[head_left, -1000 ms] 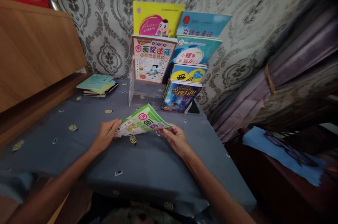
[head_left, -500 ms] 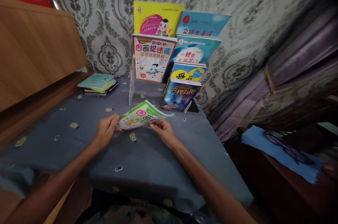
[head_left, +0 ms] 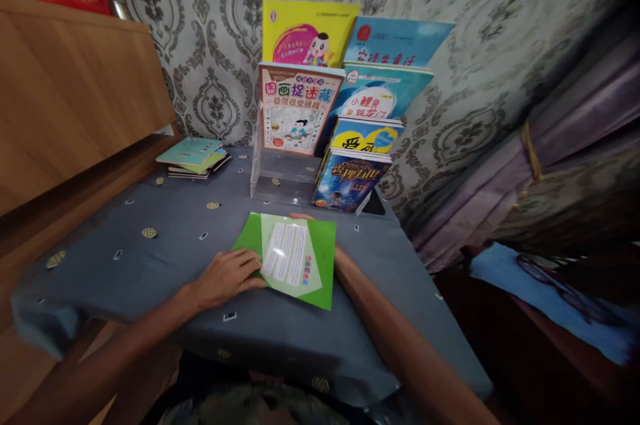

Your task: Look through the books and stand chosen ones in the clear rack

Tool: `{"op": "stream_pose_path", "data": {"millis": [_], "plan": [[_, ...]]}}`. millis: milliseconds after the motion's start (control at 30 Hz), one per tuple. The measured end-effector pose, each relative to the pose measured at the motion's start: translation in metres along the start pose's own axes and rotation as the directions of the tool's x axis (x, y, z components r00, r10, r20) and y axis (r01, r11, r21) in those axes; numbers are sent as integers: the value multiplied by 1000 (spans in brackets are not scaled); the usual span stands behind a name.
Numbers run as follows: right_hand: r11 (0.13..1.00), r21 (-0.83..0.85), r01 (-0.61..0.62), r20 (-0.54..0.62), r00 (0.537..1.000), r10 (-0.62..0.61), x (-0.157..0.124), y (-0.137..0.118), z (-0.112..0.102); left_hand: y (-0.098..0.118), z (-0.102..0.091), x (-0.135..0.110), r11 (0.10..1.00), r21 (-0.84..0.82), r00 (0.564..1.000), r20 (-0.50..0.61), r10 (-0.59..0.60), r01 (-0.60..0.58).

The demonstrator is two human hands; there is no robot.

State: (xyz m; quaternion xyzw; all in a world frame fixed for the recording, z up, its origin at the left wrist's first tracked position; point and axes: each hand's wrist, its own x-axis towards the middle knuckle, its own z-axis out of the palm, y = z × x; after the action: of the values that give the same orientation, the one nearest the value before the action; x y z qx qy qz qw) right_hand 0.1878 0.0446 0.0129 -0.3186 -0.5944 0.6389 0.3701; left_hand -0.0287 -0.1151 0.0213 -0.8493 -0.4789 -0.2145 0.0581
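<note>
A thin green book (head_left: 323,245) is tilted above the front of the table, with a pale panel of small print facing up. My left hand (head_left: 230,277) is closed at the book's left edge, its fingers and thumb against the cover. Most of my right hand (head_left: 302,216) is behind the book; only a bit of finger shows at the far edge, and the forearm comes out from under the right side. Behind the book stands a clear display rack (head_left: 256,175) holding several upright picture books, among them a brown-bordered book (head_left: 300,108) and a dark blue book (head_left: 350,179).
A small stack of books (head_left: 193,157) lies at the table's back left, near a wooden cabinet (head_left: 85,91). The table wears a grey patterned cloth (head_left: 170,278). To the right, glasses (head_left: 560,288) rest on a blue cloth (head_left: 505,271) beside a purple curtain (head_left: 570,145).
The book has been turned over, from its illustrated cover to the green side with text. My right hand has gone behind it, and my left hand has shifted right and nearer to me.
</note>
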Motion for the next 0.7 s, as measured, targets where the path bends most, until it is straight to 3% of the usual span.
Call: {"op": "stream_pose_path", "data": {"millis": [100, 333, 533, 700], "plan": [[984, 135, -114, 64, 992, 106, 1, 2, -12, -6, 0, -4, 999, -26, 999, 11, -38, 38], [906, 327, -270, 95, 963, 252, 4, -1, -54, -41, 1, 4, 976, -76, 978, 52, -202, 205], [987, 99, -125, 51, 991, 120, -2, 15, -58, -75, 12, 31, 963, -93, 960, 144, -239, 254], [998, -49, -48, 34, 998, 50, 2, 26, -56, -94, 21, 45, 933, -43, 917, 209, -340, 356]]}}
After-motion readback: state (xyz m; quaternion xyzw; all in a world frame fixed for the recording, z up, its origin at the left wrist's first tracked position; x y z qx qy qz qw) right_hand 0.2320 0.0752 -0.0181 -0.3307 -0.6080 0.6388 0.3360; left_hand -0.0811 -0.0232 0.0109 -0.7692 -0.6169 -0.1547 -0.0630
